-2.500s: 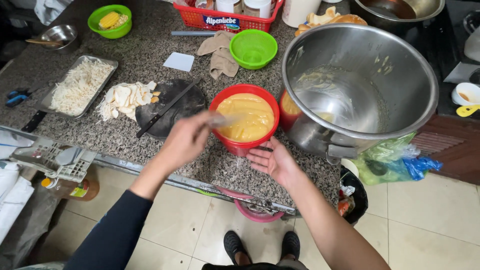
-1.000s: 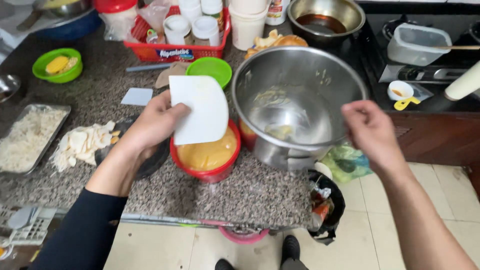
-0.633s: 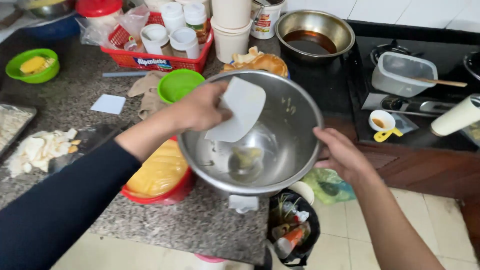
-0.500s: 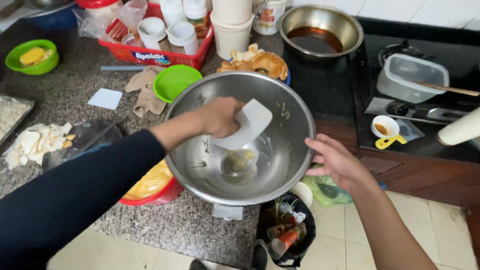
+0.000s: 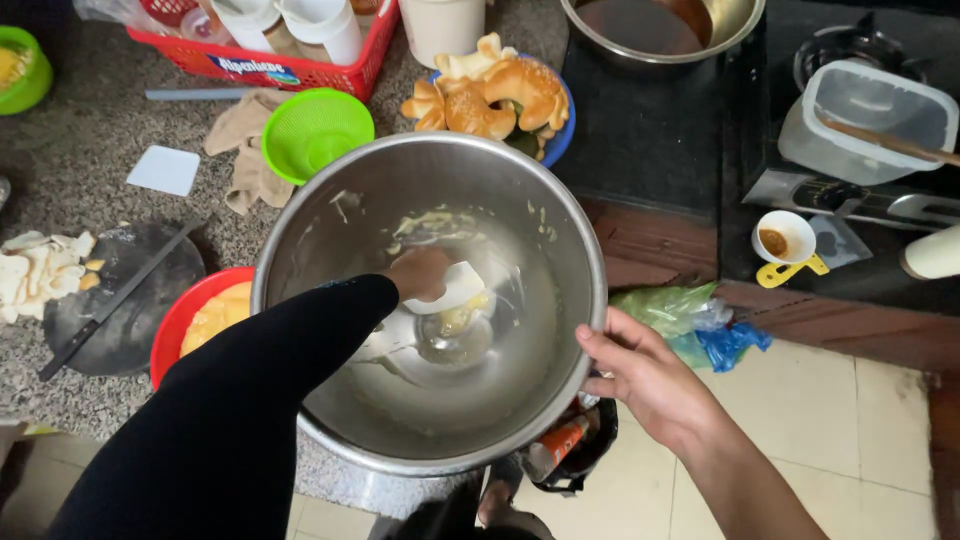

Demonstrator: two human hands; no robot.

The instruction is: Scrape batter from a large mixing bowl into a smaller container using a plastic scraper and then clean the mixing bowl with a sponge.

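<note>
A large steel mixing bowl [image 5: 545,230] fills the middle of the view, tilted toward me, with smears of yellow batter inside. My left hand [image 5: 420,275] reaches deep into it and grips a white plastic scraper [image 5: 455,290] pressed against the bowl's bottom. My right hand [image 5: 640,375] holds the bowl's rim on the right side. Partly hidden under my dark left sleeve, a red bowl [image 5: 185,320] with yellow batter sits to the left of the steel bowl.
On the speckled counter [image 5: 90,150] lie a green strainer bowl [image 5: 315,130], a red basket of cups [image 5: 290,55], a blue plate of fried pieces [image 5: 495,95], a dark board with a knife [image 5: 115,300]. A stove area with a clear container [image 5: 865,120] is right. A bin [image 5: 575,450] stands below.
My left hand carried the scraper from over the red bowl into the steel bowl and down to its bottom. My right hand took hold of the bowl's rim and tilted it toward me.
</note>
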